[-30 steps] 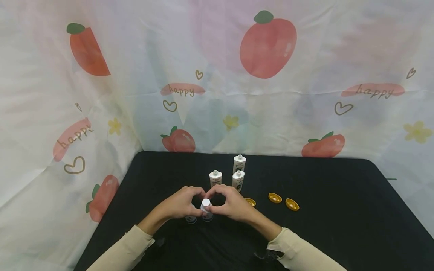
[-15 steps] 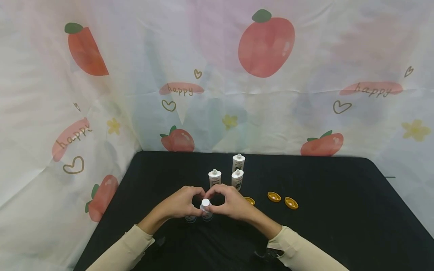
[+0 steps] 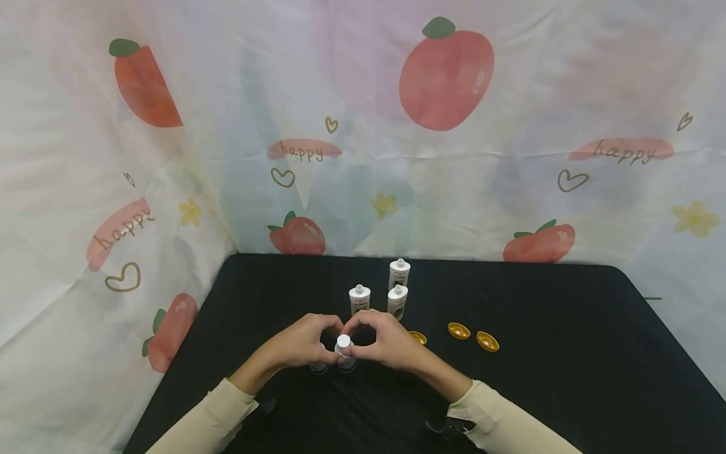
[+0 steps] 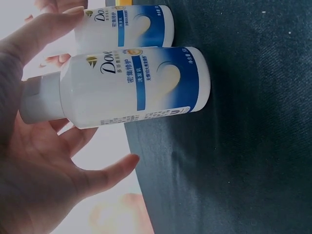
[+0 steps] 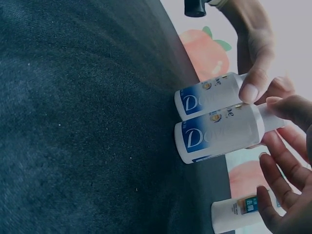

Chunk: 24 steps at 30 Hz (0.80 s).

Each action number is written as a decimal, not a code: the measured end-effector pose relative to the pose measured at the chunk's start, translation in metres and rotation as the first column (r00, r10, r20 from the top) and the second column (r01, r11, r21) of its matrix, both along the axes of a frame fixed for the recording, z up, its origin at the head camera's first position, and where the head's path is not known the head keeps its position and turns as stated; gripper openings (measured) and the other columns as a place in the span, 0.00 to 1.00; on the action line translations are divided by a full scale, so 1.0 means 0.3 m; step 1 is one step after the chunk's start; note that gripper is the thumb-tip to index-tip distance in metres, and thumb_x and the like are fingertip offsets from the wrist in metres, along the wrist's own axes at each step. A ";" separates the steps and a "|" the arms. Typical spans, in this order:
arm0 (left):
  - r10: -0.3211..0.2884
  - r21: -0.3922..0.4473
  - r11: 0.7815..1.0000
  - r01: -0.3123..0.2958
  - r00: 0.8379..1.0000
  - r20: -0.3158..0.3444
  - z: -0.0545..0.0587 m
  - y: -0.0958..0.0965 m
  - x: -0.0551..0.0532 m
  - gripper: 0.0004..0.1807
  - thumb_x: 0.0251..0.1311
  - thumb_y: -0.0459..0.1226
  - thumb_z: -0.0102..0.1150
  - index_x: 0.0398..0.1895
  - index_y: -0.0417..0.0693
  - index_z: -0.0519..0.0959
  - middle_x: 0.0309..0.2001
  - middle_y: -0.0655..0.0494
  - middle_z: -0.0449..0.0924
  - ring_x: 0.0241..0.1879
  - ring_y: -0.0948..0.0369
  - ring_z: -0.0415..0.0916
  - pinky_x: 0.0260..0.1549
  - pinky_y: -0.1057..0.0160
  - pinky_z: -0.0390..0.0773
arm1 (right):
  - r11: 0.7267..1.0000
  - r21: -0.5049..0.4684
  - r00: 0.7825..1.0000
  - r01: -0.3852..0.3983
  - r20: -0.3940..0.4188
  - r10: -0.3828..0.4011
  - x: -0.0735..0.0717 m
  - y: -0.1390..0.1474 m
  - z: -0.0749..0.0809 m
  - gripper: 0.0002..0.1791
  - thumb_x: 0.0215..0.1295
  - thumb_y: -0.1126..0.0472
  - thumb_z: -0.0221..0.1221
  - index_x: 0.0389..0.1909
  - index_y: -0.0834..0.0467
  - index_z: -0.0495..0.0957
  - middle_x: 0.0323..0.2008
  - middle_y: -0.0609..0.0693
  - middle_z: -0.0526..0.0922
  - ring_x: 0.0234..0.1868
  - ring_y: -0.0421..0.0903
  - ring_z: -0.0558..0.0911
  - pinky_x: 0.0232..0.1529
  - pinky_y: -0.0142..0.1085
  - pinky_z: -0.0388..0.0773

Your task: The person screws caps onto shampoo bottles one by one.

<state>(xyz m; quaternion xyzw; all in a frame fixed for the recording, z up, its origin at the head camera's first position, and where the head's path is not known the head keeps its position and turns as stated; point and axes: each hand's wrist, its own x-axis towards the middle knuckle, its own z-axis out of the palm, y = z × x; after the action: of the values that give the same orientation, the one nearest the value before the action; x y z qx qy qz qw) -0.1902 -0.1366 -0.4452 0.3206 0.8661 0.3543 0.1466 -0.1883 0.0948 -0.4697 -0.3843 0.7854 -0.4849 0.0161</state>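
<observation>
Two white-and-blue Dove shampoo bottles stand upright side by side. The left bottle (image 4: 109, 87) is nearer in the left wrist view, the right bottle (image 5: 229, 134) nearer in the right wrist view. My left hand (image 3: 306, 340) curves loosely about the left bottle's cap (image 4: 41, 100), little finger extended. My right hand (image 3: 391, 340) curves likewise from the other side. In the head view, fingertips meet behind the right bottle's white cap (image 3: 343, 341) and thumbs in front, making a heart outline. Both thumb tips lie right at that bottle's shoulder and cap. The left bottle is partly hidden by my left thumb.
Behind the hands stand three white bottles, one at left (image 3: 360, 299), one at right (image 3: 398, 302) and one farther back (image 3: 399, 273). Gold ingot-shaped pieces (image 3: 459, 331) lie to the right on the black table (image 3: 567, 353). A printed cloth (image 3: 363, 82) hangs around the back and left.
</observation>
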 end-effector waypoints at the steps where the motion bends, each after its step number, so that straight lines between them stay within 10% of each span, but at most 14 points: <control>1: -0.003 0.001 1.000 0.003 1.000 0.001 0.000 0.000 0.000 0.17 0.52 0.43 0.78 0.43 0.53 0.82 0.38 0.68 0.83 0.39 0.59 0.80 0.42 0.60 0.80 | 1.000 0.002 1.000 -0.001 0.000 0.001 0.000 0.001 0.000 0.13 0.60 0.56 0.73 0.45 0.49 0.83 0.40 0.41 0.85 0.45 0.45 0.83 0.51 0.47 0.80; 24: -0.072 0.090 0.994 0.064 0.993 0.096 0.039 -0.032 -0.012 0.20 0.60 0.49 0.71 0.52 0.57 0.80 0.46 0.66 0.83 0.49 0.65 0.80 0.51 0.52 0.80 | 0.997 0.052 0.999 -0.051 0.023 0.049 -0.002 0.060 0.047 0.13 0.61 0.58 0.72 0.46 0.52 0.83 0.42 0.44 0.87 0.45 0.45 0.85 0.50 0.45 0.81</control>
<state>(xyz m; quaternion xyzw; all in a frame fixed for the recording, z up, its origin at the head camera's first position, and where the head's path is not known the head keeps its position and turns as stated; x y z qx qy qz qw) -0.1939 -0.1462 -0.4334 0.3380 0.8302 0.4017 0.1874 -0.1890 0.1128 -0.4557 -0.3979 0.7879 -0.4675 0.0470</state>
